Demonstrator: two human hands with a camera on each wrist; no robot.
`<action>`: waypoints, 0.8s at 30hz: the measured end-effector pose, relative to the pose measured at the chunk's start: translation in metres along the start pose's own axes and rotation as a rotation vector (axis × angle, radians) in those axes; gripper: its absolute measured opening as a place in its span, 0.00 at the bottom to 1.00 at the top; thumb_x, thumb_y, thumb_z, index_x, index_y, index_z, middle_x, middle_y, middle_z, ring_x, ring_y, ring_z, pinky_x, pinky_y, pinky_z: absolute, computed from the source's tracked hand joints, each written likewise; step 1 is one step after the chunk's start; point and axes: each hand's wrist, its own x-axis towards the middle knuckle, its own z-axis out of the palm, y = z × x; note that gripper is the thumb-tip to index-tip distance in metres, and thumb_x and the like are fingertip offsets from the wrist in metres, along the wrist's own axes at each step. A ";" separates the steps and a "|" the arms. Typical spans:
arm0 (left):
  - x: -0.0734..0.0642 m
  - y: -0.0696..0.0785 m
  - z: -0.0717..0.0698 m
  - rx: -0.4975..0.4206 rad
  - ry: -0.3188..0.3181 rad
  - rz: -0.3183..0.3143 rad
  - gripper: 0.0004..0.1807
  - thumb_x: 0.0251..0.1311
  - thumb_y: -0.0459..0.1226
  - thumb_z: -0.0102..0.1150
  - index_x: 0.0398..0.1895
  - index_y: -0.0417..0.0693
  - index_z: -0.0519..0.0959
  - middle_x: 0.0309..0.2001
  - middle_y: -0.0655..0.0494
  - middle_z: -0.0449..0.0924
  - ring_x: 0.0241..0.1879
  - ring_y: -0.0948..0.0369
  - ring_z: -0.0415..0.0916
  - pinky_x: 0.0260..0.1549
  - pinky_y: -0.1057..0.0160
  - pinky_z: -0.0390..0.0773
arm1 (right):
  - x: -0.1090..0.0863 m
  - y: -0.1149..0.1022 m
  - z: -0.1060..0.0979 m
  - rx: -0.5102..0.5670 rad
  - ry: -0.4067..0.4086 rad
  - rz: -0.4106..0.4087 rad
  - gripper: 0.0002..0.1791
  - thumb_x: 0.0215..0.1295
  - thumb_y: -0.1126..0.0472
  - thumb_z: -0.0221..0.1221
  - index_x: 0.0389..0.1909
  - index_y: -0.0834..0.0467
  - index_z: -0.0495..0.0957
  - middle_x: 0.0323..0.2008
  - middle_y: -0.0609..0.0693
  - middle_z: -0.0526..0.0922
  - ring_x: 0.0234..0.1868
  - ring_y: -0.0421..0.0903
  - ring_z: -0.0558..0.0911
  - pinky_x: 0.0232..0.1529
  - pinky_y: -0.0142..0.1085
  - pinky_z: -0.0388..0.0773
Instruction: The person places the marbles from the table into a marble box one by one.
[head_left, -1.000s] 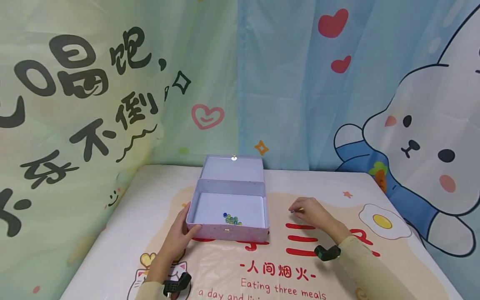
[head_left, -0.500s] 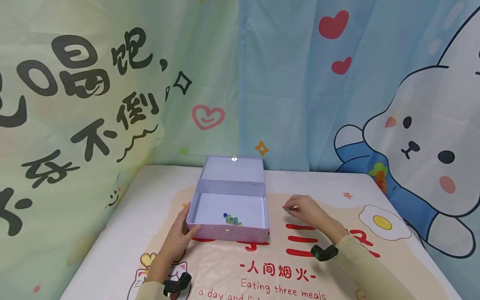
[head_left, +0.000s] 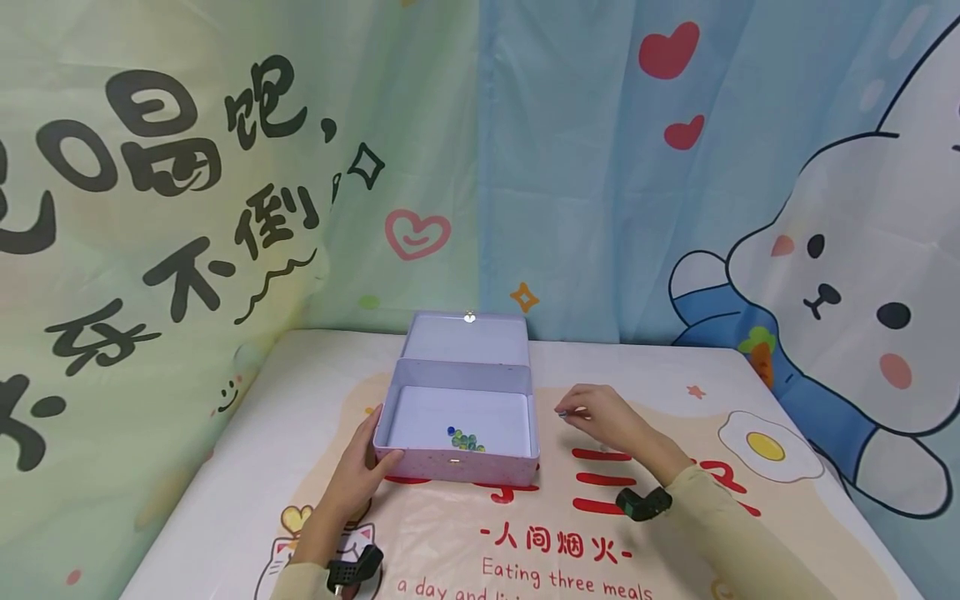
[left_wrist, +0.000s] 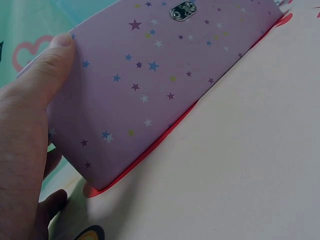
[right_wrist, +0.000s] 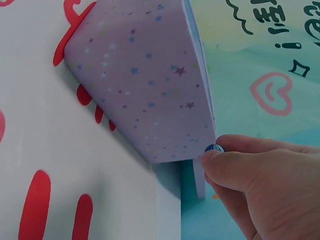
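A lilac tin box [head_left: 480, 472] with small stars on its sides stands on the table, its lid [head_left: 465, 337] tipped back. Inside, near the front wall, lies a cluster of several green and blue marbles [head_left: 467, 441]. My left hand [head_left: 354, 477] grips the box's front left corner, thumb on the front face and fingers at the side. To the right of the box, my right hand [head_left: 609, 418] pinches a blue-striped marble [right_wrist: 214, 148] between thumb and forefinger, above the table. Part of that marble is hidden by the fingertips.
The printed tablecloth [head_left: 555, 517] bears red strokes, lettering and a fried-egg picture. A printed curtain [head_left: 555, 167] hangs just behind the table. The raised lid stands at the box's back edge, near the curtain. A wrist camera [head_left: 643, 503] sits on my right sleeve.
My right hand has moved left and slightly away from me with the marble, nearer the box's right side. The left hand and the box have stayed put.
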 end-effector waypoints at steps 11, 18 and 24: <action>0.000 -0.002 0.000 -0.009 -0.001 0.012 0.48 0.57 0.55 0.59 0.76 0.57 0.46 0.75 0.53 0.49 0.73 0.47 0.49 0.66 0.41 0.55 | 0.010 -0.021 -0.004 -0.029 -0.008 -0.074 0.11 0.57 0.64 0.65 0.42 0.54 0.85 0.39 0.45 0.84 0.41 0.42 0.82 0.44 0.34 0.82; 0.001 -0.007 0.000 -0.047 0.004 0.059 0.46 0.58 0.50 0.61 0.75 0.53 0.48 0.74 0.50 0.50 0.73 0.45 0.51 0.66 0.41 0.56 | 0.018 -0.028 -0.005 -0.029 -0.010 -0.139 0.12 0.56 0.64 0.66 0.43 0.54 0.85 0.40 0.46 0.84 0.42 0.42 0.83 0.44 0.33 0.82; 0.002 -0.007 0.001 -0.065 0.002 0.055 0.46 0.59 0.51 0.61 0.76 0.54 0.48 0.75 0.51 0.50 0.73 0.45 0.50 0.66 0.42 0.55 | 0.027 -0.035 -0.006 -0.005 -0.026 -0.157 0.12 0.57 0.65 0.65 0.43 0.55 0.85 0.40 0.47 0.84 0.41 0.42 0.83 0.43 0.33 0.82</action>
